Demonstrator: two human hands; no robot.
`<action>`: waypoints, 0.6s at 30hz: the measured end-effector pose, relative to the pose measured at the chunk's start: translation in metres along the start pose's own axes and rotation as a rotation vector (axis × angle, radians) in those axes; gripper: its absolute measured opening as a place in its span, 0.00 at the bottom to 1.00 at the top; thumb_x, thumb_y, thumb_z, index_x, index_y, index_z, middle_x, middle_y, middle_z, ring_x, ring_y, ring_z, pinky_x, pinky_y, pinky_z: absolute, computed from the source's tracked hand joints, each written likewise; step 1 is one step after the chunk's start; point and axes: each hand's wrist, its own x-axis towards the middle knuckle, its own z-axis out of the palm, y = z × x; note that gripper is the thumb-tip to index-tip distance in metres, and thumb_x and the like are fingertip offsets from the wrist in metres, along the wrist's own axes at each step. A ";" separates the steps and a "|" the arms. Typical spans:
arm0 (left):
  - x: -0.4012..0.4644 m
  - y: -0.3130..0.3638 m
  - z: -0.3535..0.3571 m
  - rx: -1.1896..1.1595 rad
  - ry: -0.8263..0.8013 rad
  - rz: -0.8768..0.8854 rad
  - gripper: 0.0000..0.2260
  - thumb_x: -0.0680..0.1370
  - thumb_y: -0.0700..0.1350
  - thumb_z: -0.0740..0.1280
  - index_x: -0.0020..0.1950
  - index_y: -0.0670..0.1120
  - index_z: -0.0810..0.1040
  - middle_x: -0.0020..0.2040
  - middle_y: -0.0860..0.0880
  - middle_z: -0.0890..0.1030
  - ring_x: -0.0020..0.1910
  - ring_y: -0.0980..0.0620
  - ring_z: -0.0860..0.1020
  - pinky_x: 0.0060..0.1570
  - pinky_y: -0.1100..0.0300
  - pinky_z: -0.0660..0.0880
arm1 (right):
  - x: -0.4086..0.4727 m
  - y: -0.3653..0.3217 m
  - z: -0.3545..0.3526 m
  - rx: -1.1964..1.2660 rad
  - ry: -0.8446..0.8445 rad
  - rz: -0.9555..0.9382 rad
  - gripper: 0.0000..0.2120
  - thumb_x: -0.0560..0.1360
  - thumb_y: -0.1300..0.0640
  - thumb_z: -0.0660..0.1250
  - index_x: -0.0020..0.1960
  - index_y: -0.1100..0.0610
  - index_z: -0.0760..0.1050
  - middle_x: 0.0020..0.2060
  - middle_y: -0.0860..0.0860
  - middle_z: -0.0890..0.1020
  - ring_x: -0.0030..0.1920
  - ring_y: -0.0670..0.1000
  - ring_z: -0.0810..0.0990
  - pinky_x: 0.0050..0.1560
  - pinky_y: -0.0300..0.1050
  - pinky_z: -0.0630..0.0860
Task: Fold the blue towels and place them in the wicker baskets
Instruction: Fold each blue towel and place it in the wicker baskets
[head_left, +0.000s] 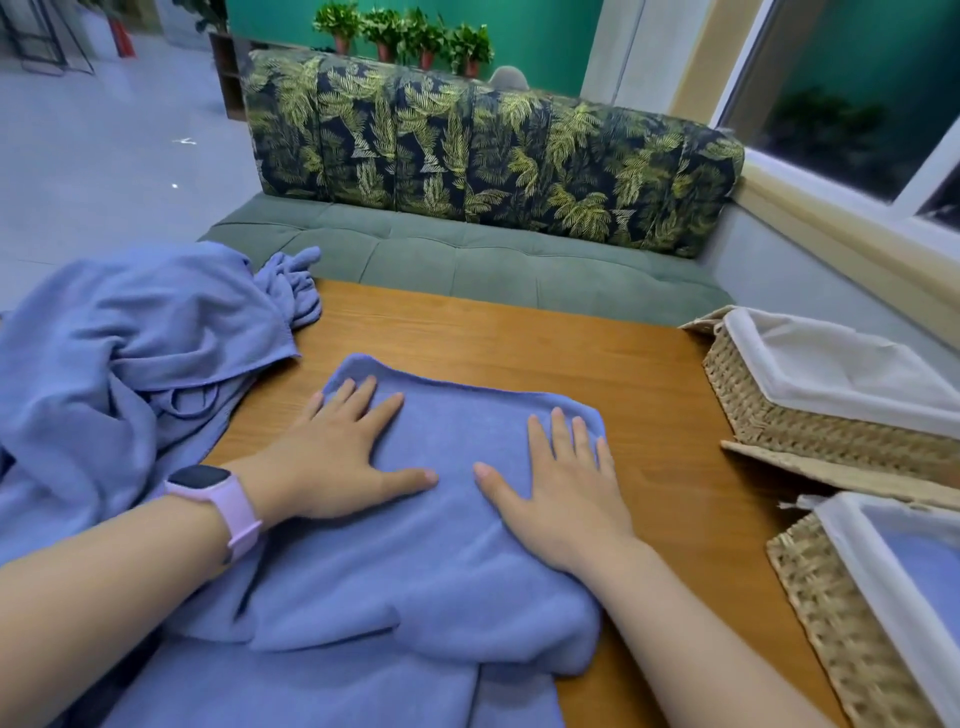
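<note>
Head view: I am watching the folded blue towel (457, 467) lying mid-counter (597, 353), both grips flat and holding nothing, left hand (337, 462) and right hand (566, 499) pressing it smooth. It is looking soft, light and limp; I would be lifting from beneath both side edges toward the near wicker basket (831, 613).

lounge: leaf-print sofa (488, 156), potted plants (405, 36)
</note>
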 end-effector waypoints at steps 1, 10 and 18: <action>0.004 -0.001 0.006 0.019 0.053 0.000 0.52 0.64 0.83 0.46 0.82 0.57 0.45 0.83 0.48 0.42 0.81 0.51 0.39 0.78 0.49 0.39 | 0.008 0.008 -0.002 0.013 -0.006 -0.019 0.48 0.71 0.23 0.40 0.82 0.51 0.46 0.81 0.52 0.43 0.81 0.53 0.40 0.79 0.55 0.38; 0.066 0.006 0.013 0.058 0.202 -0.008 0.49 0.67 0.82 0.42 0.82 0.56 0.48 0.83 0.47 0.46 0.81 0.50 0.43 0.79 0.49 0.43 | 0.094 0.049 -0.013 -0.026 -0.031 -0.128 0.39 0.78 0.29 0.47 0.82 0.48 0.48 0.82 0.49 0.45 0.81 0.49 0.43 0.80 0.51 0.41; 0.134 -0.002 0.001 0.059 0.233 0.003 0.48 0.67 0.80 0.41 0.81 0.55 0.55 0.82 0.47 0.52 0.81 0.50 0.49 0.79 0.50 0.47 | 0.158 0.066 -0.018 -0.033 -0.036 -0.159 0.37 0.78 0.29 0.47 0.82 0.46 0.47 0.81 0.47 0.45 0.81 0.48 0.43 0.80 0.50 0.42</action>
